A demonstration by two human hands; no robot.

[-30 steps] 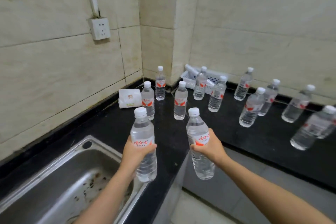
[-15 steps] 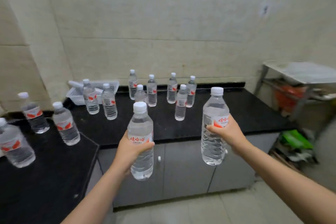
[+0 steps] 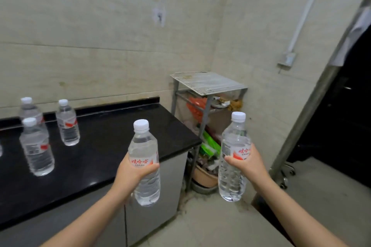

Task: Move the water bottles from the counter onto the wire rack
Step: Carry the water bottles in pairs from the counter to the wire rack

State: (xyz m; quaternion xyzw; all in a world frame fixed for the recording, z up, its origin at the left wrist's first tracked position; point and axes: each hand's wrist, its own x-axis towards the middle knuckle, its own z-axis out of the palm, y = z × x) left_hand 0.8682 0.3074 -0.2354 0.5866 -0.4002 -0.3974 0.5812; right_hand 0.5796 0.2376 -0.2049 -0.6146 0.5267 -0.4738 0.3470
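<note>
My left hand (image 3: 131, 173) grips a clear water bottle (image 3: 145, 158) with a white cap and red label, held upright in front of the counter's corner. My right hand (image 3: 248, 163) grips a second such bottle (image 3: 232, 166), upright, in front of the wire rack (image 3: 208, 83). The rack stands in the room's corner, just right of the black counter (image 3: 112, 142); its top grid shelf is bare. Three more bottles (image 3: 67, 123) stand on the counter at the left.
The rack's lower shelves hold red and green bags and clutter, with a tan basin (image 3: 204, 176) on the floor beneath. A slanted metal pole (image 3: 313, 106) crosses the right side beside a dark doorway. Grey cabinet doors (image 3: 152, 206) sit under the counter.
The view has swung right, from the sink corner past the row of bottles to the counter's end and the wire rack. Both hands kept their bottles throughout.
</note>
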